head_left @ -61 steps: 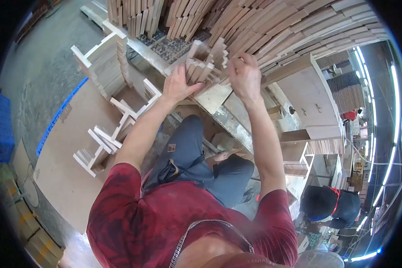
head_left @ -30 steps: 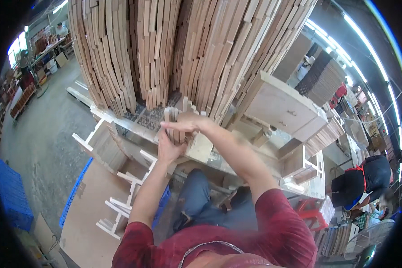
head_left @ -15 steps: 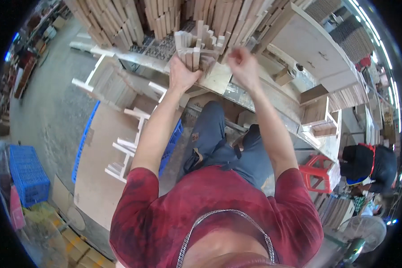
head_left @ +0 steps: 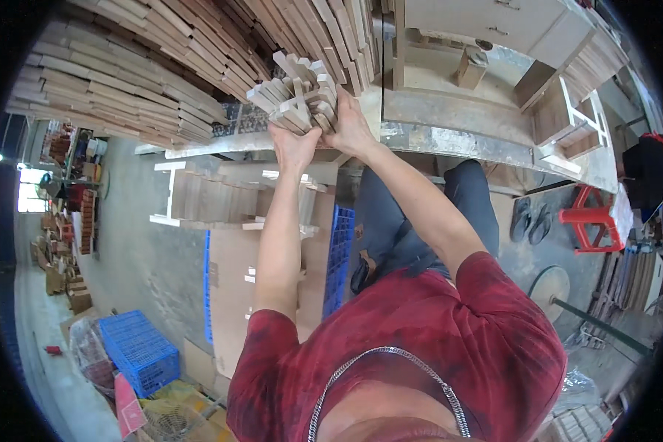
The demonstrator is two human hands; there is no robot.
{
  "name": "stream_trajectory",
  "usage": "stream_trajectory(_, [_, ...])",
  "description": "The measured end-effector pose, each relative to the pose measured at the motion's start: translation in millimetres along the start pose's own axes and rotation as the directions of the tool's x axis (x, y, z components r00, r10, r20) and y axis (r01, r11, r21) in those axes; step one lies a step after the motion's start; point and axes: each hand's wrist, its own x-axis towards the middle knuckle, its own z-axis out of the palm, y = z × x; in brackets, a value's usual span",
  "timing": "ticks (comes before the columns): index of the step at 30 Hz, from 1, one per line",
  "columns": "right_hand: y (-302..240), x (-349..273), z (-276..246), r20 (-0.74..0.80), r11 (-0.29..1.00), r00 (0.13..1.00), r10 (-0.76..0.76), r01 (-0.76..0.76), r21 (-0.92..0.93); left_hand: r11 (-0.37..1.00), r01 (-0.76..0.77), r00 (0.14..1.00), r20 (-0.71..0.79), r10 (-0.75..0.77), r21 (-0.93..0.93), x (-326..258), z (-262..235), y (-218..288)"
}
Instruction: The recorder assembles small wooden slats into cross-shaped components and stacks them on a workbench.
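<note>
The bundle of short wooden strips (head_left: 295, 114), its ends uneven, is at the near edge of the counter (head_left: 236, 143); whether it rests there is hidden. The left hand (head_left: 295, 147) grips its near left side, and the right hand (head_left: 352, 127), clear of it half a second ago, now clasps its right side, so the bundle is held in from both flanks. Behind stand tall stacks of strips (head_left: 191, 51); a wooden frame (head_left: 206, 200) lies left of the left forearm (head_left: 278, 250)

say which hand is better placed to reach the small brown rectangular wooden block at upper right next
Probably the right hand: it touches the right side of the bundle of pale, straight wooden sticks, nearer the block. The left hand is at the bundle's near side, farther away.
</note>
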Motion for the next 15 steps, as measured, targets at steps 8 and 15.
stream_trajectory(8, [2,8,-14,0.055,0.997,0.997,-0.049,0.052,-0.057,0.998,-0.028,0.999,0.037,0.030,-0.051,-3,-5,-1])
stream_trajectory(15, [-9,15,-18,0.077,0.984,0.996,-0.041,0.054,-0.168,0.999,-0.001,1.000,0.028,0.002,-0.034,-4,-2,-9])
